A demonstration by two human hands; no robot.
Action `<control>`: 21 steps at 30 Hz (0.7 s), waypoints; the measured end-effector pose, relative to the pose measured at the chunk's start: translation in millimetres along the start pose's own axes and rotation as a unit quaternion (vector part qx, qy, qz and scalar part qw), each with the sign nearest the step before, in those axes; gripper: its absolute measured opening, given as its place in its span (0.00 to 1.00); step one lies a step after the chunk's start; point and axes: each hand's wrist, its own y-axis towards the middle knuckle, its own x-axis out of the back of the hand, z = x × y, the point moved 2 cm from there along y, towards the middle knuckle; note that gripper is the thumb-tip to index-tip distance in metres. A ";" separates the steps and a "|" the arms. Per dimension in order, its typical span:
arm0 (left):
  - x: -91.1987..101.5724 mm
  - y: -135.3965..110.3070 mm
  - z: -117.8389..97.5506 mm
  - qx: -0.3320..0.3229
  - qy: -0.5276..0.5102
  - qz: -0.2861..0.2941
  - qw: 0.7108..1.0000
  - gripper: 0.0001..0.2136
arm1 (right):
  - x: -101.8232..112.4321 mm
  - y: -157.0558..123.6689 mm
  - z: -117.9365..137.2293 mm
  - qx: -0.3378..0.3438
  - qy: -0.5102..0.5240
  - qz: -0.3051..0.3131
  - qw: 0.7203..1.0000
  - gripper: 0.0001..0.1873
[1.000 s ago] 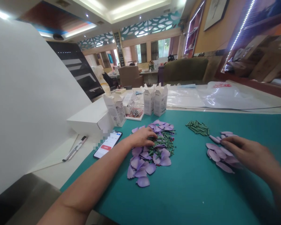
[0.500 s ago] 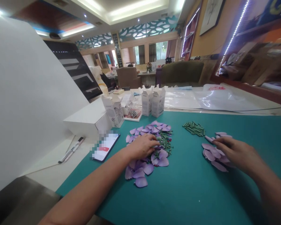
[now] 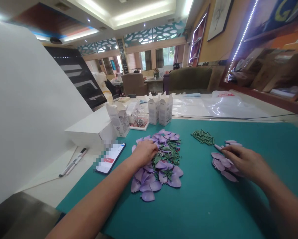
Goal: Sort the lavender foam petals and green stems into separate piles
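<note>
A pile of purple artificial petals (image 3: 147,196) lies on the green mat, mixed with small green leaf-like pieces (image 3: 170,154). My left hand (image 3: 145,152) rests over the pile's upper left, fingers curled in among the petals; what they hold, if anything, is hidden. At the right, my right hand (image 3: 246,162) pinches a narrow purple petal (image 3: 218,147) between thumb and forefinger. Under and beside that hand sits a smaller group of purple petals (image 3: 222,162), with a few more purple pieces (image 3: 231,142) just behind the fingers. A heap of short green sticks (image 3: 203,137) is close by.
Open white cartons (image 3: 166,111) stand behind the pile, near a small tray (image 3: 140,123) of wrapped parts. A phone (image 3: 110,159) lies left of the pile, with pens (image 3: 74,162) farther left. A white box (image 3: 89,131) and clear plastic sheeting (image 3: 228,106) border the mat.
My left hand has drawn back slightly leftward, uncovering more green pieces, and petals at the pile's lower right have shifted. My right hand keeps about the same pinch. The view has moved slightly.
</note>
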 end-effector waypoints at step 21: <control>-10.2 18.1 -17.0 0.027 -0.008 -0.026 0.999 0.10 | -8.7 11.3 -17.9 -0.041 0.007 -0.007 0.999 0.21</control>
